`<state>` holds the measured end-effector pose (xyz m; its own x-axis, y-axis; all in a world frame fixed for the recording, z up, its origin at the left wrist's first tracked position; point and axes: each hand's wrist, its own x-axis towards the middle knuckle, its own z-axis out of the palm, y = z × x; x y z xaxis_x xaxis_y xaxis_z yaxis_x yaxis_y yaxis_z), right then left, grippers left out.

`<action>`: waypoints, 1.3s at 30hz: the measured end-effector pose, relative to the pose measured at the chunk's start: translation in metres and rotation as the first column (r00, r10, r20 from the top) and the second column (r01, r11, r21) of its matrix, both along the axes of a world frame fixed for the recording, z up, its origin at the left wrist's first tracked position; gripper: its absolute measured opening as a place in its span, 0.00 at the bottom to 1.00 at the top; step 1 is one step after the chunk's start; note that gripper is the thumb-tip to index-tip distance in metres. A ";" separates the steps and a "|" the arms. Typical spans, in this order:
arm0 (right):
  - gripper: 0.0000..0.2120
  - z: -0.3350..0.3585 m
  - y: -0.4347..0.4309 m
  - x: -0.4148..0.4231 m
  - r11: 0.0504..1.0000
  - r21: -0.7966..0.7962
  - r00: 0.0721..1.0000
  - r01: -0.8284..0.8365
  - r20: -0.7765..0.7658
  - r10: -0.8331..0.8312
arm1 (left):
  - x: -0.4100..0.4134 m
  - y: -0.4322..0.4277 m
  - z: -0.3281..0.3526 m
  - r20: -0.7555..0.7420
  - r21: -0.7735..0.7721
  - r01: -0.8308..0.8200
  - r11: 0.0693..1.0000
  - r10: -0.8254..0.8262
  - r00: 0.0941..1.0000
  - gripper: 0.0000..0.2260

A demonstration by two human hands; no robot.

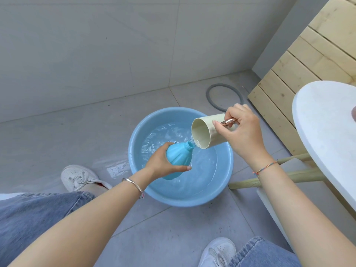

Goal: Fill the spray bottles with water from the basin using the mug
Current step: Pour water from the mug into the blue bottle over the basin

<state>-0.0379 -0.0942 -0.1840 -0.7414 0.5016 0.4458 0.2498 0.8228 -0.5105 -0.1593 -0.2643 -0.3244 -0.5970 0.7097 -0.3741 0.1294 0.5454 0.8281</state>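
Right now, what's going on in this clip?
A person leans over a blue basin of water on the tiled floor. The left hand holds a light blue spray bottle, with no spray head on it, tilted above the basin. The right hand grips a cream mug by its copper handle and tips it, so water runs from its lip at the bottle's open neck.

Tiled home washroom corner: grey floor (57,135), basin (138,182).
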 end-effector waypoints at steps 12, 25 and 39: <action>0.17 0.005 -0.009 -0.005 0.984 0.159 0.997 -0.079 0.017 0.078 | 0.001 -0.002 0.001 0.007 0.001 -0.011 1.000 0.011 1.000 0.39; 0.14 -0.001 -0.015 -0.011 0.953 0.236 0.982 -0.188 0.046 0.183 | 0.002 -0.005 0.000 0.033 -0.014 -0.038 0.999 0.038 0.999 0.43; 0.22 -0.080 0.022 -0.003 0.769 -0.524 0.929 0.367 0.241 -0.279 | -0.014 -0.019 -0.016 0.056 0.024 -0.107 0.994 0.105 0.993 0.36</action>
<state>-0.0411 -0.0726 -0.2637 -0.5226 0.8491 -0.0774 0.5543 0.2694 -0.7875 -0.1729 -0.2838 -0.3409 -0.6487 0.6535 -0.3901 0.0261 0.5313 0.8468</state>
